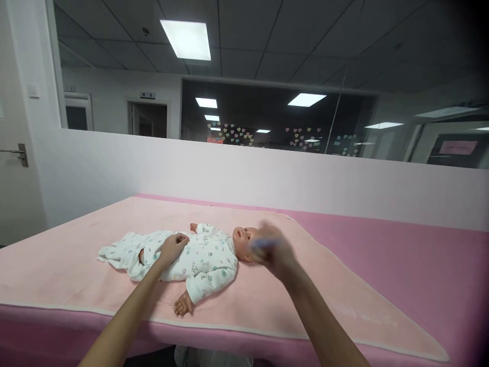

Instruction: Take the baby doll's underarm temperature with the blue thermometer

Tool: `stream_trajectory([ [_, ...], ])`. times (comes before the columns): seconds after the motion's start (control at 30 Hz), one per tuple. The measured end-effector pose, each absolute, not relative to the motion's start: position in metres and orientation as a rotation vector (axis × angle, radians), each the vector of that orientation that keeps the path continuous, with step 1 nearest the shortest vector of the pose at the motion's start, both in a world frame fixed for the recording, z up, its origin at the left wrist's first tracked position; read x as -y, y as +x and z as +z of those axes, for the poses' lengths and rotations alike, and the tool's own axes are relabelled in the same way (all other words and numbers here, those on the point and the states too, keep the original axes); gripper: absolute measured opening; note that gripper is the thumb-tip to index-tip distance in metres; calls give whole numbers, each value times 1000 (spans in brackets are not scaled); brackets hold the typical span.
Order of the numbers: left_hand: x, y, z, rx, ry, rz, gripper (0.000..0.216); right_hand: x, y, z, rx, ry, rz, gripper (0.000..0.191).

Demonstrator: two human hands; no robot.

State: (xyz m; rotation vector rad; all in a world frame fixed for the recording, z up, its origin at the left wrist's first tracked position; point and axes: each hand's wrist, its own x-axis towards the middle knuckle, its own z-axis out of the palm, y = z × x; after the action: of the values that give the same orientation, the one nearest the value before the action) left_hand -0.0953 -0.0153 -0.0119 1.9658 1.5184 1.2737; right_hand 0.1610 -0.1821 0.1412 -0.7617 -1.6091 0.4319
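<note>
A baby doll (244,243) in white printed clothes (208,255) lies on its back, head to the right and legs to the left. My left hand (173,248) rests at the doll's waist, fingers bent together against the cloth; whether fabric is pinched is hard to make out. Beside the top of the doll's head, my right hand (277,252) is smeared by motion. It is closed around a small blue object (266,243), too blurred to name. Part of the doll's head is hidden behind this hand. One bare doll hand (184,304) lies toward the near edge.
Under the doll is a light pink mat (344,290) with a pale border, spread over a darker pink padded surface (431,255). A white wall (244,173) with a large window (267,61) rises behind. A door with a handle (22,154) stands at far left.
</note>
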Motion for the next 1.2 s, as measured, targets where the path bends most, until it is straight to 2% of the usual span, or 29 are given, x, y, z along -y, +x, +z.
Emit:
stream_trajectory([
  [0.43, 16, -96, -17, -1524, 1927, 1335, 26, 194, 163, 132, 1513, -760, 380, 48],
  [0.73, 19, -96, -15, -1479, 1905, 1402, 29, 179, 153, 111, 1677, -838, 391, 49],
  [0.93, 22, -94, -12, -1536, 1897, 1340, 26, 205, 164, 43, 1816, -1017, 54, 50],
  [1.07, 12, -94, -3, -1669, 1772, 1298, 27, 207, 202, 6, 1706, -1429, -464, 48],
  [1.2, 12, -72, 12, -1760, 1776, 1333, 24, 194, 235, -23, 1721, -1729, -612, 41],
])
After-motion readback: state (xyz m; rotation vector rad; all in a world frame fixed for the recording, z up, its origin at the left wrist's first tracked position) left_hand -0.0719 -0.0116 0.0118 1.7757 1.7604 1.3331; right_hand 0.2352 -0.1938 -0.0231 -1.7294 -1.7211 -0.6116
